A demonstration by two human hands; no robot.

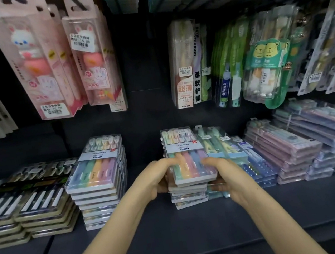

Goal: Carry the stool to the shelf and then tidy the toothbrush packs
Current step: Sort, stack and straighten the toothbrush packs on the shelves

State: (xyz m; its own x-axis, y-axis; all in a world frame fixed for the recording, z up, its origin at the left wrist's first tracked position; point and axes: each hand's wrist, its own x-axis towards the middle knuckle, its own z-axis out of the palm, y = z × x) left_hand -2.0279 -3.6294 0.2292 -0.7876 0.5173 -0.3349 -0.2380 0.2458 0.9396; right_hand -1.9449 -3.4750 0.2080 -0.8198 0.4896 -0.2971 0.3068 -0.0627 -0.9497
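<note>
A short stack of pastel five-brush toothbrush packs (185, 157) lies in the middle of the dark shelf (178, 230). My left hand (159, 178) clasps the stack's left side, fingers over the top pack. On the right side my right hand (224, 175) grips the same packs, thumb on top. A taller stack of the same packs (99, 177) stands to the left, apart from my hands. No stool is in view.
Flat stacks of dark and cream packs (23, 206) lie at the far left. Blue and pink packs (280, 153) crowd the right. Pink bunny brush boxes (42, 65) and green packs (266, 67) hang on hooks above.
</note>
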